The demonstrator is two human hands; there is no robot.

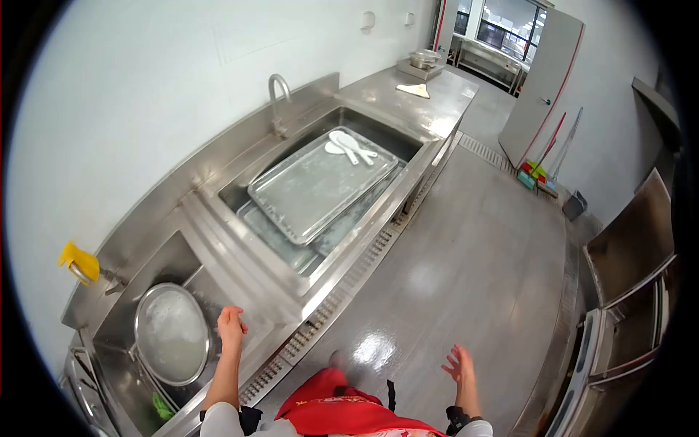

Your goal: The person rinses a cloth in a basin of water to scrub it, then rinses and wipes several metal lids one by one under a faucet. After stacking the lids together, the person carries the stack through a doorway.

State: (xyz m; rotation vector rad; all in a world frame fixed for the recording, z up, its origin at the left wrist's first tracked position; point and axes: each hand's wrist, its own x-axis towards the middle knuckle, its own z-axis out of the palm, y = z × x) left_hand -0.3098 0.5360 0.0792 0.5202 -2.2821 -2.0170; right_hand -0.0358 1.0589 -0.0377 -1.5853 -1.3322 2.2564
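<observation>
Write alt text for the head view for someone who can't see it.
Both hands are open and empty: the left hand beside a round metal basin, the right hand over the floor. Farther along, metal trays carrying white spoons lie in a sink.

Trays (320,182) lie stacked in a sink (378,127) well beyond the left fingers (233,315), two white ladles (349,146) on the top one, a tap (277,91) behind. A yellow object (79,262) sits far left of those fingers. Brooms (552,138) lean by a door (542,87), far past the right fingers (457,355).
</observation>
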